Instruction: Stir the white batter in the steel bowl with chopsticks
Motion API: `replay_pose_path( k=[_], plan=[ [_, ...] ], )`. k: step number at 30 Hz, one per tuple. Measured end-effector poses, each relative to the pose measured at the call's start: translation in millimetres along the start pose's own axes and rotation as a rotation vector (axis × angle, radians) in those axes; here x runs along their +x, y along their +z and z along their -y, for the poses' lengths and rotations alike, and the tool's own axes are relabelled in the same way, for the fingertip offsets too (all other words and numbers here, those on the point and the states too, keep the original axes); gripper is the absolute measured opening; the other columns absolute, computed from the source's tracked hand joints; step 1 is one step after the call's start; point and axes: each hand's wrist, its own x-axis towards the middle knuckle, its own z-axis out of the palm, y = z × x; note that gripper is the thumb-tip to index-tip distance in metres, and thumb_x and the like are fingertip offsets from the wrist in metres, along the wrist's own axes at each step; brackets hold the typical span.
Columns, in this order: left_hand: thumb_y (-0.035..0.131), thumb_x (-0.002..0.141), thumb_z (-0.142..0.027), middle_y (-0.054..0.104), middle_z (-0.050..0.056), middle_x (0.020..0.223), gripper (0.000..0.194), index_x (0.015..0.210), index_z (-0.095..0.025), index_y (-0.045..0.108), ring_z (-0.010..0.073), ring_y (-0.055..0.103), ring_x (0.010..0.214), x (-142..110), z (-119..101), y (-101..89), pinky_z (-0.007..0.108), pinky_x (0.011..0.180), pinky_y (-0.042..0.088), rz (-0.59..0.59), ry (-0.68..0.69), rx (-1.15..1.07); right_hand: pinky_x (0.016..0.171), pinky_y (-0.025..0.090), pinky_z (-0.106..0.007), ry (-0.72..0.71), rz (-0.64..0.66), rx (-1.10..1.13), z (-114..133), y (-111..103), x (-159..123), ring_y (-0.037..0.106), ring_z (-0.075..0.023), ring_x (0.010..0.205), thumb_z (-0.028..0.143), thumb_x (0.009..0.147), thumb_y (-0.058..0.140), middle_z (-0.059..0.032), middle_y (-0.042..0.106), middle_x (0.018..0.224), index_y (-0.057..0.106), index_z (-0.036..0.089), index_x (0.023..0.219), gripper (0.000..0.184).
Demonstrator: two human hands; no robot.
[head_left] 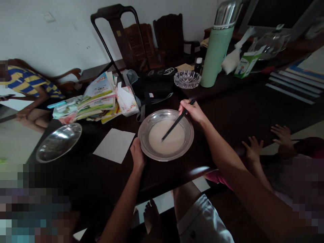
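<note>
A wide metal bowl [187,143] stands on the dark table, holding a pale, milky liquid [174,145]. My left hand [138,153] grips the bowl's left rim; its thumb shows on the near side and the other fingers are partly hidden. Black chopsticks [177,122] are held in my right hand [191,109] above the bowl's far right rim. They slant down to the left, and their tips dip into the liquid near the middle. To the left of the bowl lies a white sheet of paper [115,145], flat on the table.
A second metal bowl [59,143] stands at the left. Behind are books [97,96], a black bag [157,86], a glass ashtray [187,80], a green thermos [215,54] and a small green carton [246,65]. Another person's hands [254,148] rest at the right table edge.
</note>
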Motion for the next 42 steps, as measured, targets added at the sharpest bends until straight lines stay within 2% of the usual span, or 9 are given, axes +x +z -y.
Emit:
replay_pose_path(
  k=[5, 10, 15, 21, 26, 31, 34, 37, 42],
  plan=[
    [0.062, 0.079, -0.049, 0.035, -0.006, 0.060, 0.040, 0.060, -0.020, 0.042, 0.0100, 0.029, 0.060, 0.6, 2.3, -1.8, 0.024, 0.056, 0.031, 0.025, 0.027, -0.003, 0.044, 0.027, -0.025, -0.029, -0.227, 0.008, -0.3, -5.0, 1.8, 0.044, -0.0088, 0.041, 0.071, 0.080, 0.059, 0.0012, 0.057, 0.043, 0.060, 0.021, 0.057, 0.056],
    [0.061, 0.079, -0.054, 0.033, -0.006, 0.059, 0.043, 0.059, -0.021, 0.041, 0.0102, 0.027, 0.059, 1.9, 5.4, -3.5, 0.024, 0.055, 0.030, 0.040, 0.038, 0.014, 0.048, 0.034, -0.026, 0.033, 0.009, -0.016, -0.7, -0.5, 0.7, 0.051, -0.0106, 0.048, 0.069, 0.079, 0.062, -0.0002, 0.065, 0.052, 0.066, 0.021, 0.065, 0.050],
    [0.061, 0.080, -0.054, 0.035, -0.006, 0.060, 0.043, 0.061, -0.020, 0.043, 0.0101, 0.029, 0.059, 2.6, 8.8, -4.8, 0.024, 0.056, 0.031, 0.045, 0.034, 0.007, 0.046, 0.028, -0.026, -0.010, -0.177, 0.001, -1.1, -4.2, 2.0, 0.046, -0.0099, 0.043, 0.071, 0.078, 0.062, 0.0011, 0.059, 0.045, 0.062, 0.022, 0.059, 0.052],
    [0.061, 0.080, -0.054, 0.035, -0.006, 0.059, 0.044, 0.059, -0.020, 0.042, 0.0103, 0.030, 0.060, 1.7, 7.3, -5.3, 0.024, 0.057, 0.032, 0.033, 0.046, 0.027, 0.049, 0.034, -0.026, 0.026, 0.022, -0.012, -0.4, 1.1, -0.9, 0.053, -0.0111, 0.050, 0.069, 0.079, 0.062, -0.0006, 0.067, 0.054, 0.068, 0.022, 0.067, 0.049],
    [0.062, 0.081, -0.054, 0.035, -0.005, 0.061, 0.045, 0.060, -0.020, 0.041, 0.0105, 0.030, 0.061, 1.8, 8.1, -5.6, 0.024, 0.057, 0.032, 0.055, 0.044, 0.002, 0.046, 0.029, -0.026, -0.043, -0.232, 0.000, -0.5, -5.5, 1.9, 0.044, -0.0094, 0.041, 0.071, 0.080, 0.058, 0.0021, 0.056, 0.043, 0.063, 0.022, 0.061, 0.053],
    [0.061, 0.082, -0.055, 0.038, -0.004, 0.061, 0.046, 0.060, -0.020, 0.043, 0.0112, 0.032, 0.061, 0.4, 6.4, -5.4, 0.025, 0.057, 0.033, 0.048, 0.033, 0.034, 0.050, 0.035, -0.027, 0.010, 0.035, -0.025, -0.8, 2.3, -1.5, 0.053, -0.0114, 0.049, 0.070, 0.081, 0.059, -0.0007, 0.065, 0.054, 0.068, 0.021, 0.068, 0.051],
    [0.061, 0.082, -0.053, 0.036, -0.005, 0.060, 0.044, 0.059, -0.020, 0.042, 0.0113, 0.032, 0.060, -0.1, 5.6, -4.8, 0.025, 0.057, 0.033, 0.033, 0.032, 0.028, 0.049, 0.035, -0.026, -0.025, -0.048, -0.060, -2.1, 0.2, -0.1, 0.053, -0.0112, 0.051, 0.071, 0.079, 0.060, -0.0011, 0.067, 0.058, 0.067, 0.022, 0.071, 0.050],
    [0.061, 0.082, -0.053, 0.036, -0.005, 0.061, 0.044, 0.059, -0.021, 0.042, 0.0115, 0.032, 0.060, 0.0, 6.5, -4.5, 0.025, 0.057, 0.033, 0.048, 0.025, -0.004, 0.047, 0.033, -0.027, -0.033, -0.178, -0.068, -3.3, -5.8, 1.7, 0.046, -0.0106, 0.044, 0.075, 0.081, 0.054, 0.0013, 0.058, 0.048, 0.063, 0.023, 0.065, 0.055],
    [0.061, 0.082, -0.055, 0.039, -0.004, 0.062, 0.045, 0.060, -0.020, 0.044, 0.0117, 0.034, 0.062, 1.2, 9.3, -6.0, 0.025, 0.059, 0.033, 0.053, 0.027, 0.000, 0.053, 0.038, -0.027, 0.004, 0.061, -0.048, -1.9, 2.2, -2.9, 0.055, -0.0124, 0.052, 0.069, 0.082, 0.059, -0.0006, 0.066, 0.055, 0.069, 0.022, 0.070, 0.049]
  ],
)
